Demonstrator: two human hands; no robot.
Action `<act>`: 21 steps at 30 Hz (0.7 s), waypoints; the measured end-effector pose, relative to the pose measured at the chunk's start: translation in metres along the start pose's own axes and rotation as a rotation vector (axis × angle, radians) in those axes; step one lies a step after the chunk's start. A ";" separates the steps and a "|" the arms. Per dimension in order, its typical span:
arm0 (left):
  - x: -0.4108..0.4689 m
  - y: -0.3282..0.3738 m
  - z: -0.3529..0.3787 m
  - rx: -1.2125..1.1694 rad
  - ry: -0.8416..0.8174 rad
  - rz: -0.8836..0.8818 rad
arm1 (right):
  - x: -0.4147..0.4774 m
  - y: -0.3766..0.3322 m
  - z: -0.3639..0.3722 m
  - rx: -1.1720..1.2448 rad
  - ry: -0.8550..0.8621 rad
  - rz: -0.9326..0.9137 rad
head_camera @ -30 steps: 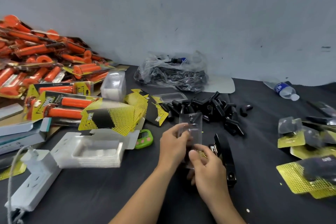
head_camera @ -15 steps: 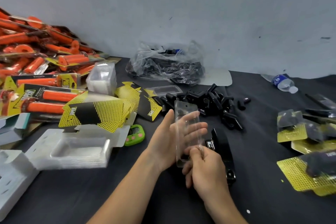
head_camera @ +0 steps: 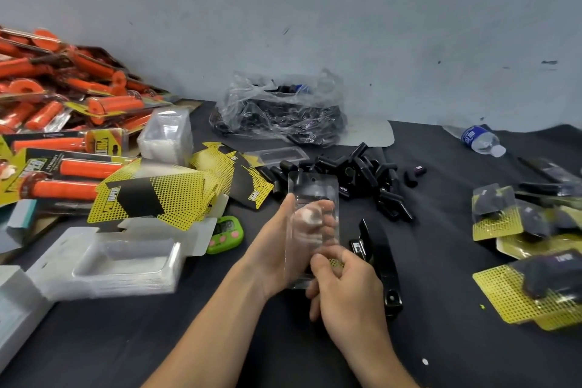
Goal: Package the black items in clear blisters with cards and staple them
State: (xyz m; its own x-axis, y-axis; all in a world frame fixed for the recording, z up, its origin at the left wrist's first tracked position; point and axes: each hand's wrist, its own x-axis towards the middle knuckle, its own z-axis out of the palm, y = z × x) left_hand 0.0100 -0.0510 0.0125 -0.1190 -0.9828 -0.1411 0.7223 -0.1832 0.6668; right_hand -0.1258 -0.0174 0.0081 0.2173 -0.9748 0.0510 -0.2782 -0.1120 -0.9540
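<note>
I hold a clear blister upright over the black table. My left hand grips it, thumb along its left edge and fingers behind it, visible through the plastic. My right hand pinches its lower edge. Loose black items lie in a pile just beyond. Yellow-and-black cards are fanned out to the left. A black stapler lies right of my right hand. A stack of clear blisters sits at the front left.
A clear bag of black parts lies by the wall. Packaged orange grips are heaped at the left. Finished yellow-card packs lie at the right, a water bottle behind them. A green timer sits near the cards.
The blister was folded small between both hands; it now stands opened out against my left fingers. My right hand stays at its lower edge. The camera has turned slightly.
</note>
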 end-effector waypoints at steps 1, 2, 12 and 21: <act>0.000 0.001 0.001 -0.013 0.007 0.007 | -0.001 -0.002 0.000 0.003 0.019 -0.026; 0.000 0.002 0.001 -0.018 0.030 0.027 | -0.003 -0.004 -0.001 -0.009 0.043 -0.066; -0.001 0.009 -0.009 -0.060 0.111 0.005 | 0.043 -0.033 -0.050 -0.413 0.484 -0.463; -0.005 0.012 -0.009 -0.081 0.094 -0.014 | 0.150 0.016 -0.089 -0.894 0.077 0.040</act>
State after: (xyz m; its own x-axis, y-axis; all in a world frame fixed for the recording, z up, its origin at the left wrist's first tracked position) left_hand 0.0255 -0.0484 0.0149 -0.0682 -0.9730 -0.2203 0.7740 -0.1909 0.6038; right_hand -0.1805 -0.1828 0.0266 0.1370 -0.9879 0.0731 -0.9156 -0.1544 -0.3711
